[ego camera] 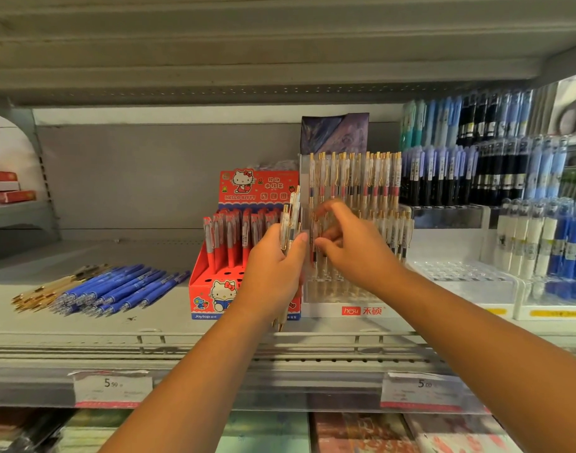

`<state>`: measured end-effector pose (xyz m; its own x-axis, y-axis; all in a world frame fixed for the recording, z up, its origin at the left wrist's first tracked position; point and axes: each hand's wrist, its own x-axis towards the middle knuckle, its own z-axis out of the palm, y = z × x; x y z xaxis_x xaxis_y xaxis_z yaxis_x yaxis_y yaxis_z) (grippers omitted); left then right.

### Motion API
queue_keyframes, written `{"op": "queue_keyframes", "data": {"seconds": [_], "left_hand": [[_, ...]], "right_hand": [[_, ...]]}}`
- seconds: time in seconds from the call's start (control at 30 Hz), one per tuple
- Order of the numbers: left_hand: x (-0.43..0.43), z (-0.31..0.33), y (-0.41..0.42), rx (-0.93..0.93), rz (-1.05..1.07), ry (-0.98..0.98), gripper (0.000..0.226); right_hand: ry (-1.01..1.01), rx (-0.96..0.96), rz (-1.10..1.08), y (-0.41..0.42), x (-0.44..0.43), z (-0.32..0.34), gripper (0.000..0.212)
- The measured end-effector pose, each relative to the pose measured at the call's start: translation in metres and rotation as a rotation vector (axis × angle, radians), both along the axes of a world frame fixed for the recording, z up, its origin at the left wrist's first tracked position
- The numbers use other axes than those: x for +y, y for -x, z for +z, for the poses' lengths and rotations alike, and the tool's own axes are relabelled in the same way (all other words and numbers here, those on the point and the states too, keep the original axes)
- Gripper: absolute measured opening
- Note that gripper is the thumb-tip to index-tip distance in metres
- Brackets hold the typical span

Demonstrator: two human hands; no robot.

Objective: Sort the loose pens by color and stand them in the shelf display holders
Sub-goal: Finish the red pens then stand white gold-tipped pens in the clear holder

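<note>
Progress, head view: partly done. Red pens [228, 237] stand in the back rows of the red cartoon box [201, 282], whose front holes are unfilled. White gold-clipped pens [355, 178] fill the back rows of the clear holder [329, 310]; its front rows look mostly vacant. Still to sort: a heap of blue pens [123, 286] lying flat on the shelf [84, 328], well to the left of the red box, with a few gold-tipped pens [48, 292] touching the heap's far-left side. No holder for the blue ones is obvious near the heap (the racks at far right already carry blue stock).

Pose: my left grip [273, 273] is wrapped around a bundle of white pens [291, 217], held upright, clips up and tips poking out below my palm, in front of the seam between red box and clear holder. My right grip [348, 246] is just beside it, reaching into the clear holder's left side with fingers curled and thumb toward the bundle. Motion blur there: I cannot tell whether it pinches a pen or holds nothing. Both forearms are extended forward and up from the bottom of the frame.

Judgement: current step is feeding white pens into the clear holder.
</note>
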<state>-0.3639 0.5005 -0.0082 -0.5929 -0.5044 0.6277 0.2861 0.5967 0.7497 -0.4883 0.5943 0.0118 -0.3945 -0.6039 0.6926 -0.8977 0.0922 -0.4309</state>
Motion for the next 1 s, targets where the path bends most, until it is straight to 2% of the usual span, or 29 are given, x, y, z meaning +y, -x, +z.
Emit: {"op": "queue_keyframes", "data": {"seconds": [0.1, 0.13, 0.2, 0.27, 0.33, 0.43, 0.57, 0.8, 0.93, 1.0], "left_hand": [[0.001, -0.001, -0.001, 0.013, -0.064, -0.06, 0.013], [0.001, -0.001, -0.001, 0.02, -0.08, -0.065, 0.012], [0.001, -0.001, -0.001, 0.023, -0.098, -0.044, 0.01], [0.001, 0.0, -0.002, 0.022, -0.131, -0.039, 0.009], [0.001, 0.0, -0.003, 0.024, -0.15, -0.047, 0.012], [0.004, 0.002, -0.005, 0.034, -0.161, -0.048, 0.015], [0.007, 0.002, -0.007, 0.018, -0.204, -0.085, 0.015], [0.007, 0.004, -0.006, 0.067, -0.224, -0.193, 0.012], [0.006, 0.005, -0.005, 0.088, -0.18, -0.235, 0.01], [0.005, 0.004, -0.004, 0.072, -0.15, -0.236, 0.01]], "right_hand": [[0.099, 0.052, -0.013, -0.006, 0.003, 0.0, 0.036], [0.16, -0.009, 0.037, -0.01, 0.004, 0.001, 0.033], [0.226, -0.261, 0.213, -0.018, 0.005, 0.008, 0.026], [0.189, -0.486, 0.363, -0.025, 0.005, 0.013, 0.023], [0.143, -0.57, 0.425, -0.029, 0.005, 0.014, 0.027], [0.106, -0.626, 0.469, -0.028, 0.009, 0.013, 0.035], [0.045, -0.568, 0.498, -0.026, 0.015, 0.007, 0.042], [0.114, -0.565, 0.457, -0.02, 0.023, 0.006, 0.03], [0.262, -0.738, 0.505, -0.013, 0.027, 0.012, 0.03], [0.37, -0.772, 0.463, -0.009, 0.03, 0.019, 0.03]]}}
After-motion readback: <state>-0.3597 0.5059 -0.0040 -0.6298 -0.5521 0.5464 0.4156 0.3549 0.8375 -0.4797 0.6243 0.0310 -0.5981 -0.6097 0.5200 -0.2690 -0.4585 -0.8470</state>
